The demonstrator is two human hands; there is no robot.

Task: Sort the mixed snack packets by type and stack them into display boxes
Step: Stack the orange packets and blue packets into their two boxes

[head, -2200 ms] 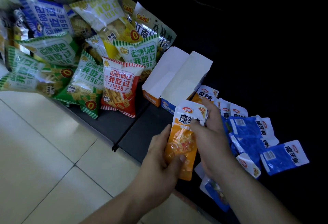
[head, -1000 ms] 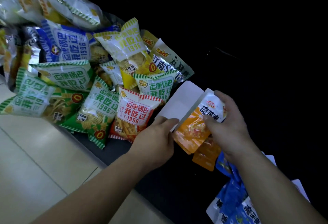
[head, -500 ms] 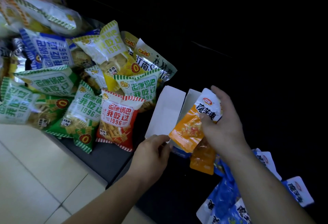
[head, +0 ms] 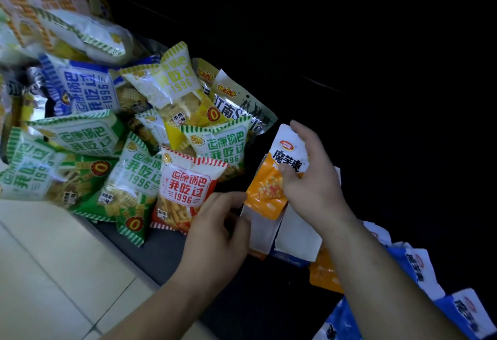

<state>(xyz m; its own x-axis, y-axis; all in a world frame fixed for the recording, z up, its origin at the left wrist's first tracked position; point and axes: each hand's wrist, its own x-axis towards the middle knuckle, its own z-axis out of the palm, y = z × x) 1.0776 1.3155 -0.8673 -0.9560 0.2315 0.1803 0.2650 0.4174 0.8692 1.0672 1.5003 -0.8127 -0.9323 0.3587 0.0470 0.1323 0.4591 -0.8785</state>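
The right hand [head: 314, 186] grips an orange packet [head: 265, 194] near its white top. The thumb lies across the front and the fingers wrap behind. The packet hangs tilted, with its lower end just over the mouth of a small display box [head: 295, 237].

The left hand [head: 217, 234] is just beside it. Its fingers curl onto the box's near flap [head: 255, 229], and it appears to hold the flap aside.

The step looks like sliding this packet into the box. To do it well, the left hand should keep the flap pulled back so the mouth is wide. The right hand should turn the packet square to the opening and lead with the bottom edge. It should let go only once the packet sits flat, so that later ones can stack evenly. A soft foil packet is likely to buckle if it is pushed in at a slant.

The box has white flaps standing open and a blue side low down. Its inside is hidden behind the packet and the hands, so what it already holds cannot be told.

A second orange packet [head: 324, 275] lies loose just beyond the box, partly under the right forearm. Blue packets [head: 419, 267] of the same kind are scattered further right.

To the left is a heap of larger snack bags [head: 185, 186] in red, green, yellow and blue, all unboxed on the dark shelf [head: 242, 299].
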